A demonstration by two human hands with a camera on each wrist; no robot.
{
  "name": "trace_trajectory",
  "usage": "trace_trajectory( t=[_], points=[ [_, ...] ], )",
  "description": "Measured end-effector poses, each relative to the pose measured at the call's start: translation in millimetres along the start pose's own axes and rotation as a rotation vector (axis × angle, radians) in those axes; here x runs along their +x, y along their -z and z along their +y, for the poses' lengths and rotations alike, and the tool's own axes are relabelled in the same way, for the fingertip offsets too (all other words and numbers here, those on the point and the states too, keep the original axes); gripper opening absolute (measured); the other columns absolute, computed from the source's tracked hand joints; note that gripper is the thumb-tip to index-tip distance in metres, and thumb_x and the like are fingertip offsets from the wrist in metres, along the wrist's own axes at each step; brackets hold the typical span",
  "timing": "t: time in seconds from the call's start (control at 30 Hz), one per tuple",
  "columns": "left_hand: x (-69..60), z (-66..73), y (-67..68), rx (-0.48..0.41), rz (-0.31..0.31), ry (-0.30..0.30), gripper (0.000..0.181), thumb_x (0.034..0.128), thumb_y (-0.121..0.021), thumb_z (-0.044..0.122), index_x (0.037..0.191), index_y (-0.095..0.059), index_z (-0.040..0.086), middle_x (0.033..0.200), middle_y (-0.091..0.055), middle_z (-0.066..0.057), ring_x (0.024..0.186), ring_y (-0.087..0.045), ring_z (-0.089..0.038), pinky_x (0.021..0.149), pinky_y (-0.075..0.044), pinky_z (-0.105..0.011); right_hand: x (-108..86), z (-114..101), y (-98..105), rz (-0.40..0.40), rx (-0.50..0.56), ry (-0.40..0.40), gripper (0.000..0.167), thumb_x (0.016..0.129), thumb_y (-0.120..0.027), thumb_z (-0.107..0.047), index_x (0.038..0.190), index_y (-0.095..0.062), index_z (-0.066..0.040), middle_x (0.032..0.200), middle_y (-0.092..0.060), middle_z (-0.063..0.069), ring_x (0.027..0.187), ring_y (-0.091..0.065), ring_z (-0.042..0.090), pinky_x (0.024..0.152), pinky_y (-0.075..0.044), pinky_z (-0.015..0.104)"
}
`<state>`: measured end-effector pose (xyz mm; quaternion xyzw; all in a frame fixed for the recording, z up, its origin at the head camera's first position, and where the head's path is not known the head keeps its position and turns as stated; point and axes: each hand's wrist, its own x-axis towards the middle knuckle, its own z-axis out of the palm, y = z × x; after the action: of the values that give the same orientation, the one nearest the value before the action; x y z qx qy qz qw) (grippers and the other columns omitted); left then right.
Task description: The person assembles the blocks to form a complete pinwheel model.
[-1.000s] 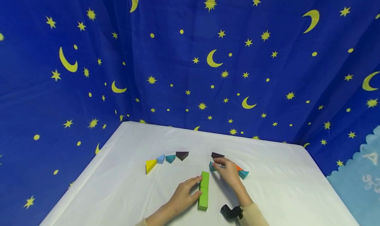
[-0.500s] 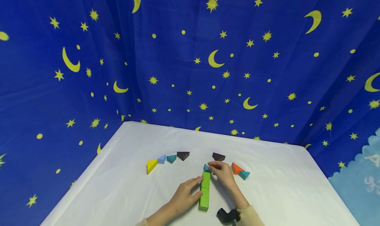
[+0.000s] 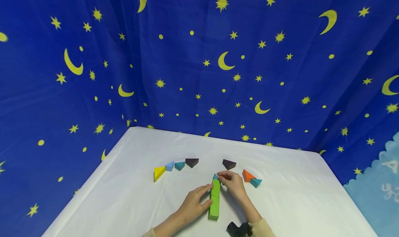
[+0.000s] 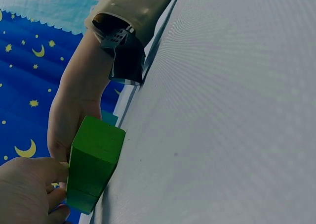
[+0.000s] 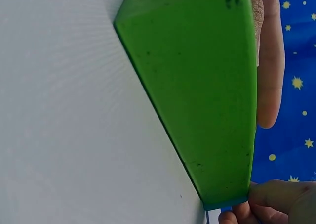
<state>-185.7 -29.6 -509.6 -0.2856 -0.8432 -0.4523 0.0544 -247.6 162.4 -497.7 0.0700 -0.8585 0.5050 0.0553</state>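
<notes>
Two green blocks (image 3: pixel 214 207) lie end to end in a line on the white table. My left hand (image 3: pixel 194 203) rests along their left side, with index finger and thumb touching them. At the far end of the line, my right hand (image 3: pixel 234 185) pinches a small teal triangular block (image 3: pixel 215 176), mostly hidden by the fingers. In the right wrist view, the near green block (image 5: pixel 197 85) fills the middle, with right fingertips at its far end. The left wrist view shows the green block (image 4: pixel 94 159) beside the left fingers.
A yellow triangle (image 3: pixel 159 174), light blue block (image 3: pixel 169 166), teal block (image 3: pixel 179 165) and dark block (image 3: pixel 192 162) form a left arc. On the right lie another dark block (image 3: pixel 229 164), an orange triangle (image 3: pixel 248 176) and a teal triangle (image 3: pixel 256 182). A starry blue curtain (image 3: pixel 187 74) surrounds the table.
My right hand has brought the teal triangular block leftward to the far end of the green blocks. The left hand stays where it was.
</notes>
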Motion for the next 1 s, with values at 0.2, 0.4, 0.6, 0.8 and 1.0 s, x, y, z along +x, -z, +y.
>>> trace_trajectory(
  t=[0.2, 0.4, 0.6, 0.8, 1.0],
  points=[
    [-2.5, -2.2, -1.3, -0.009, 0.011, -0.009, 0.048, 0.0896, -0.064, 0.017, 0.132, -0.051, 0.000, 0.130, -0.055, -0.014, 0.120, -0.052, -0.026, 0.099, -0.043, -0.040, -2.5, -1, 0, -0.012, -0.018, 0.018, 0.013, 0.085, -0.068, -0.007, 0.096, -0.072, -0.002, 0.085, -0.070, 0.006, 0.072, -0.062, 0.013, 0.061, -0.052, 0.021],
    [-2.1, -2.8, 0.1, -0.032, 0.026, -0.027, 0.046, 0.0895, -0.064, 0.014, 0.131, -0.052, -0.002, 0.129, -0.056, -0.012, 0.119, -0.053, -0.024, 0.099, -0.043, -0.037, -0.9, -3, -1, -0.020, -0.008, 0.033, 0.014, 0.085, -0.068, -0.008, 0.097, -0.072, -0.003, 0.086, -0.070, 0.006, 0.075, -0.064, 0.013, 0.063, -0.053, 0.022],
    [-0.4, -0.7, -0.8, -0.048, 0.001, -0.029, 0.047, 0.0895, -0.064, 0.014, 0.132, -0.051, -0.002, 0.130, -0.055, -0.013, 0.119, -0.052, -0.025, 0.100, -0.042, -0.037, -4.2, -1, 1, -0.010, -0.009, 0.049, 0.014, 0.085, -0.068, -0.006, 0.097, -0.072, -0.001, 0.087, -0.070, 0.007, 0.074, -0.064, 0.014, 0.063, -0.054, 0.023],
    [0.0, 0.4, -2.0, -0.042, 0.011, -0.038, 0.046, 0.0892, -0.064, 0.012, 0.131, -0.052, -0.001, 0.130, -0.056, -0.012, 0.119, -0.053, -0.025, 0.100, -0.042, -0.037, -3.3, -3, 6, 0.018, -0.017, 0.022, 0.014, 0.087, -0.068, -0.010, 0.098, -0.073, -0.005, 0.088, -0.070, 0.004, 0.079, -0.064, 0.014, 0.068, -0.052, 0.023],
    [-1.7, -3.1, -4.4, -0.041, 0.075, -0.110, 0.041, 0.0897, -0.062, 0.009, 0.128, -0.055, -0.001, 0.125, -0.059, -0.011, 0.116, -0.055, -0.024, 0.098, -0.044, -0.037, 1.2, -8, 36, 0.110, 0.011, 0.001, 0.021, 0.088, -0.069, -0.016, 0.104, -0.071, -0.003, 0.096, -0.070, 0.006, 0.087, -0.064, 0.017, 0.072, -0.052, 0.023]
  ],
)
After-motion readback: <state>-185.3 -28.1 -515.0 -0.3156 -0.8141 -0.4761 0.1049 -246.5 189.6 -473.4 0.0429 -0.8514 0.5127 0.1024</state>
